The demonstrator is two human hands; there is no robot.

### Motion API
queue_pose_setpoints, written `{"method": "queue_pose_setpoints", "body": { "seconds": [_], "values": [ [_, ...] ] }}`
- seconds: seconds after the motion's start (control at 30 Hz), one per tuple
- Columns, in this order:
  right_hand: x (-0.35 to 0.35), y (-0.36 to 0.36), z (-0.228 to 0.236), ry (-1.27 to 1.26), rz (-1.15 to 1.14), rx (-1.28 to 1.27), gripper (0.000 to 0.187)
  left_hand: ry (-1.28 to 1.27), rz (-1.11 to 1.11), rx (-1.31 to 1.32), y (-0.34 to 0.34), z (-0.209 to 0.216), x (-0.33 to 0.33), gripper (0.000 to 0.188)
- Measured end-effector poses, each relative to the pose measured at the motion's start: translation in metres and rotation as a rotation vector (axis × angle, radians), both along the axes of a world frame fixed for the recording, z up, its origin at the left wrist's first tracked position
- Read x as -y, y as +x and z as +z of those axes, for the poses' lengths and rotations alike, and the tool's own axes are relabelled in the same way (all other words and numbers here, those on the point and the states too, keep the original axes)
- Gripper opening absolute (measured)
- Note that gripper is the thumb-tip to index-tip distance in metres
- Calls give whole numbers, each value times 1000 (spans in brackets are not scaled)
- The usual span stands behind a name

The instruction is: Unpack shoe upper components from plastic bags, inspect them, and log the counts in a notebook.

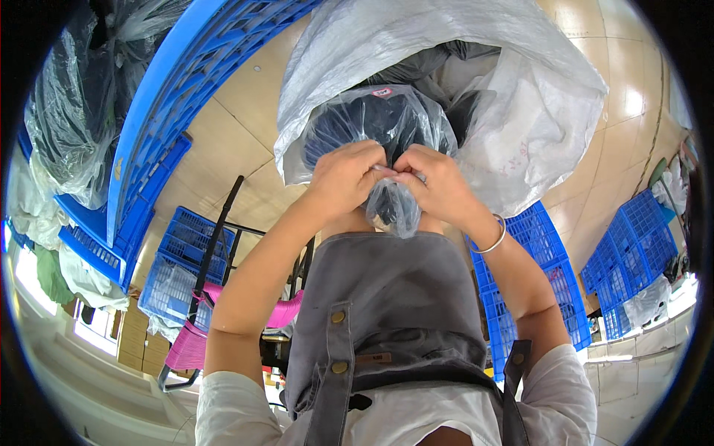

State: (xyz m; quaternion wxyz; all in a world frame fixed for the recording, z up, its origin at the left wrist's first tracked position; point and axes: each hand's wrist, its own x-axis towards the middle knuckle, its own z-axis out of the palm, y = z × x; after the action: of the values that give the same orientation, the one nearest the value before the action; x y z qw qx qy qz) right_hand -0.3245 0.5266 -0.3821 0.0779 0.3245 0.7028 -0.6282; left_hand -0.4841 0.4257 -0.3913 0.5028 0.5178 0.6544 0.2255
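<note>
Here: nearest, grey apron [394, 286]; left hand [346, 177] and right hand [439, 182], touching, fingers pinching the gathered neck of one clear plastic bag [357, 123], dark inside, at the open mouth of a white sack [532, 126]; beyond, tiled floor [242, 108].

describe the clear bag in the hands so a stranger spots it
Find the big white sack, top centre. At its mouth, left hand and right hand pinch the clear bag, dark stuff inside. A small red-edged label sets it apart from dark items behind.
</note>
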Motion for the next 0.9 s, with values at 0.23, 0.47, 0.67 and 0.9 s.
{"method": "queue_pose_setpoints", "body": {
  "seconds": [0.23,0.47,0.67,0.9],
  "values": [
    [6,3,-7,140,-37,-93,8,-593,590,459,16,-7,17,22],
    [22,-4,7,479,88,-104,9,-552,671,489,20,-8,24,25],
    [27,-11,11,382,82,57,9,-490,737,425,29,-4,31,24],
    [44,-13,-9,566,30,-3,16,-410,724,250,28,4,26,16]
  ]
}}
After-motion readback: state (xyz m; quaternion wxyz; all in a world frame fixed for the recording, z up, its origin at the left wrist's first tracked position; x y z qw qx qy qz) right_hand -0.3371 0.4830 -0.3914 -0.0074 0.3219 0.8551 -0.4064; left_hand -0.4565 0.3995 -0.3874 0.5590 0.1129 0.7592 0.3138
